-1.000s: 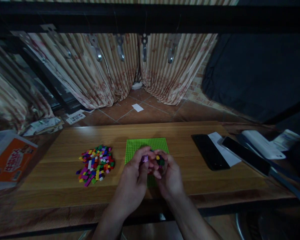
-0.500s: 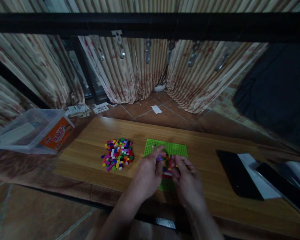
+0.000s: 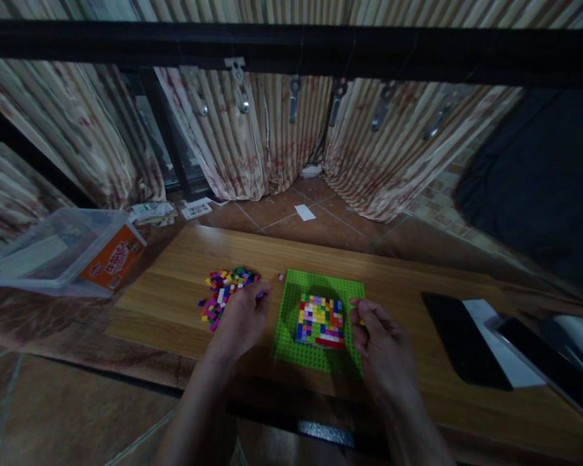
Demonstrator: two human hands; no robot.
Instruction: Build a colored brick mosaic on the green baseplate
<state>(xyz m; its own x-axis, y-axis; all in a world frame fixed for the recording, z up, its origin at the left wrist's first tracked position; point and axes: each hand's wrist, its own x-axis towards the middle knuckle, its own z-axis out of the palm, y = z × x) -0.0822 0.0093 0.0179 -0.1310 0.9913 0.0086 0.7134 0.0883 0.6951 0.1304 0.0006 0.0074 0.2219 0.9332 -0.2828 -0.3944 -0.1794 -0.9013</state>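
Note:
A green studded baseplate [image 3: 296, 343] lies on the wooden table [image 3: 403, 291], with a square patch of small coloured bricks [image 3: 320, 320] pressed onto its middle. My left hand [image 3: 240, 320] rests on the right side of a loose pile of coloured bricks [image 3: 221, 291], fingers curled, with a small purple brick at its fingertips. My right hand [image 3: 381, 343] sits at the plate's right edge with fingers bent; what they hold, if anything, is hidden. One pink brick [image 3: 280, 277] lies alone by the plate's far left corner.
A clear plastic box with an orange label [image 3: 72, 249] stands at the left. A black phone [image 3: 459, 336], white paper [image 3: 495, 343] and another dark device [image 3: 548, 359] lie at the right. Striped curtains [image 3: 272, 142] hang behind over the tiled floor.
My left hand moved off the baseplate leftward onto the brick pile. My right hand drew back to the plate's right edge, uncovering the brick patch. The camera turned left earlier.

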